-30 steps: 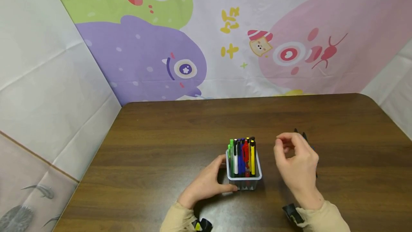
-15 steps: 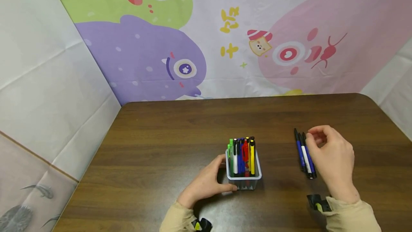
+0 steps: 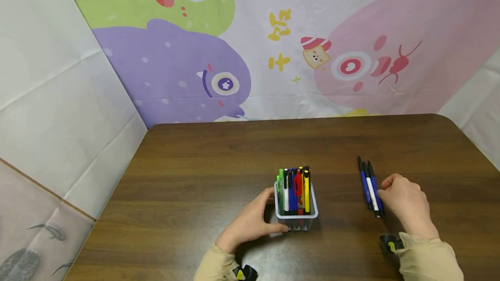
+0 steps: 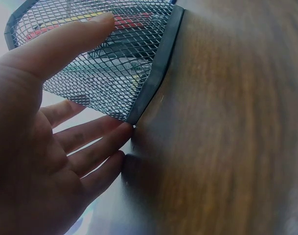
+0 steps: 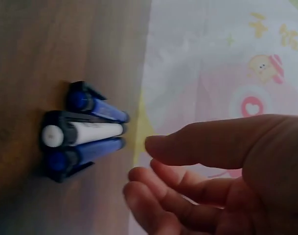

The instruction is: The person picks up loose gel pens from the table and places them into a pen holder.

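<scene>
In the head view my left hand (image 3: 251, 218) steadies a mesh pen holder (image 3: 297, 223), thumb at the front and fingers along its left side. Through the left wrist view the thumb (image 4: 85, 36) lies over the mesh wall, with fingertips at the holder's lower edge. Upright inside stand several pens in green, white, blue, red and yellow. Three more pens, a white one (image 3: 371, 192) between two blue ones, lie side by side to the right. My right hand (image 3: 406, 200) hovers just right of them, fingers loosely bent and holding nothing; the right wrist view shows the thumb (image 5: 188, 144) apart from the fingers.
A brown wooden table (image 3: 187, 177) carries everything. Behind it hangs a cartoon-printed cloth (image 3: 273, 94), and a white sheet (image 3: 58, 68) covers the left side. Dark straps circle both wrists.
My right hand has moved from between the holder and the loose pens to the pens' right side, then lowered toward the table. The left hand and holder stay put.
</scene>
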A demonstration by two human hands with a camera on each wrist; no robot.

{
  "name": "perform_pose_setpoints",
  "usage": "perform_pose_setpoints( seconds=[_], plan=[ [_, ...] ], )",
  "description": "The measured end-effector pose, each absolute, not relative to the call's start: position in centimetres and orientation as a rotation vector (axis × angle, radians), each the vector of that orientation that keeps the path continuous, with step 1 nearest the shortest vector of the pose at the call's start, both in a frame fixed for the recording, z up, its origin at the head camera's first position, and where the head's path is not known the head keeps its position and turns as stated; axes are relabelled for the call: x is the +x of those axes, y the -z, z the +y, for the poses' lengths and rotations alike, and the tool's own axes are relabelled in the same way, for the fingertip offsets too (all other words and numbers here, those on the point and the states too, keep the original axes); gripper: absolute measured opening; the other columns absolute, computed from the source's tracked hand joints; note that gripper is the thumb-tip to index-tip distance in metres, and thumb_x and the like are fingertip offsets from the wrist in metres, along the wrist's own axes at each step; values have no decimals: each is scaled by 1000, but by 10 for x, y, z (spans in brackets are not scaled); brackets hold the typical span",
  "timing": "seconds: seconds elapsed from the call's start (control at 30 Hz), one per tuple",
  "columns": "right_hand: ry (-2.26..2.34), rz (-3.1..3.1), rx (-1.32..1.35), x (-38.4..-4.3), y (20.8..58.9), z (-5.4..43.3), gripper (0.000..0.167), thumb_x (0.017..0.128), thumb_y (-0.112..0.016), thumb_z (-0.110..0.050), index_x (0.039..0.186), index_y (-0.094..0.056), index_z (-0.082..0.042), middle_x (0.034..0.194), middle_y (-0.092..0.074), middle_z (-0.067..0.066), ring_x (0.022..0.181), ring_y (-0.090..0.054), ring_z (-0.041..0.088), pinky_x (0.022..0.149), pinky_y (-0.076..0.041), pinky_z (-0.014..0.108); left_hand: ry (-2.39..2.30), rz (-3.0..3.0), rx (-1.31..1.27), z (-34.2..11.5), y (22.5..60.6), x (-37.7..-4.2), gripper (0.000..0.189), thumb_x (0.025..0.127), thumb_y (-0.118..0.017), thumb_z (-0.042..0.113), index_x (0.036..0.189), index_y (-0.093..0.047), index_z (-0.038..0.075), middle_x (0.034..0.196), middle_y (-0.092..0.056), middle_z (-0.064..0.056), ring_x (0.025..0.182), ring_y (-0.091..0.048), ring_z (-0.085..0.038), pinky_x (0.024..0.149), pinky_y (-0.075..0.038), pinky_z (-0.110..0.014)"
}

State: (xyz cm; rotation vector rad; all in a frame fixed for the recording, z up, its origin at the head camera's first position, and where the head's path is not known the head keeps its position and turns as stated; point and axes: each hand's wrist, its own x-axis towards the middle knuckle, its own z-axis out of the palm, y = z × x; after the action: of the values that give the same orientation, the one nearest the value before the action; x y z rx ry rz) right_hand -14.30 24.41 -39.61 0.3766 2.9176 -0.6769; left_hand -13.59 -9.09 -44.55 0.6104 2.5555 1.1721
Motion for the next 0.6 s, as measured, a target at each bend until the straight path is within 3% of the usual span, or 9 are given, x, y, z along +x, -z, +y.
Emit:
perform_pose_setpoints(
  seconds=[0.6],
  plan=[
    [597, 2845, 322, -149, 417, 252, 33, 76, -60, -22, 90, -58, 8, 82, -60, 24, 71, -57, 36, 59, -44, 44, -1170, 2553, 595, -91, 445, -135, 85, 67, -77, 44, 136, -31, 28, 128, -50, 4, 116, -49, -13, 98, -39, -39]
  ],
)
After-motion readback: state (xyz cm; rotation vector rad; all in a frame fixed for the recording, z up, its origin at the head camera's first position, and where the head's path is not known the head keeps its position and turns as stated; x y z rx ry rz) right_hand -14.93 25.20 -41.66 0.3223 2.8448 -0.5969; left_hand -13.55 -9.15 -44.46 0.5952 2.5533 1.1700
